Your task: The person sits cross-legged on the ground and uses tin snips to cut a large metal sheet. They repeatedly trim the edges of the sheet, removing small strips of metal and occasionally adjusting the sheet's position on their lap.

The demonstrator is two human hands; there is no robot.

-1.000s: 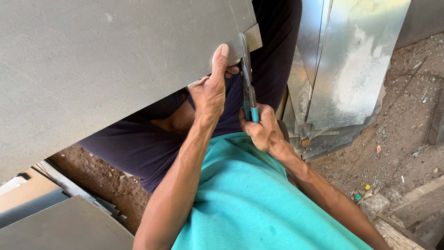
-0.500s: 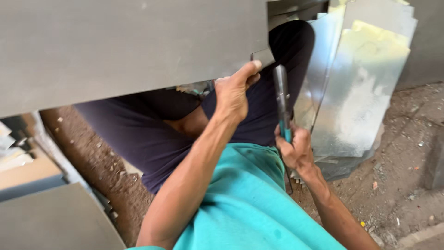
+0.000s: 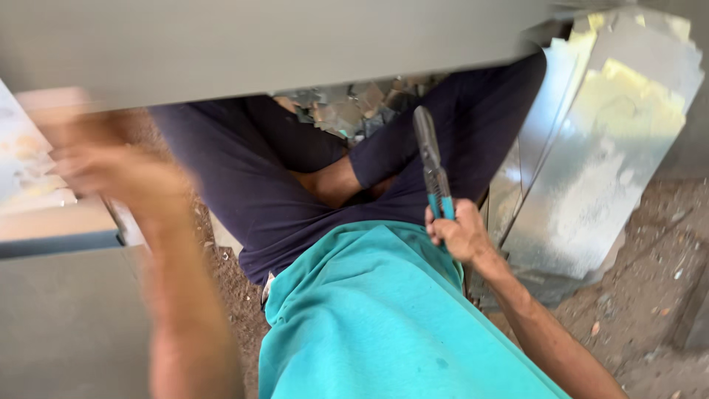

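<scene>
Teal-handled snips (image 3: 434, 171) in right hand (image 3: 459, 235)

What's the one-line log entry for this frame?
right hand: grips teal-handled metal snips, blades up | left hand: blurred, near grey sheet-metal panel | shiny scraps on ground

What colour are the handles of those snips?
Teal-blue handles on the snips, gripped in the right hand; head view shows it.
</scene>
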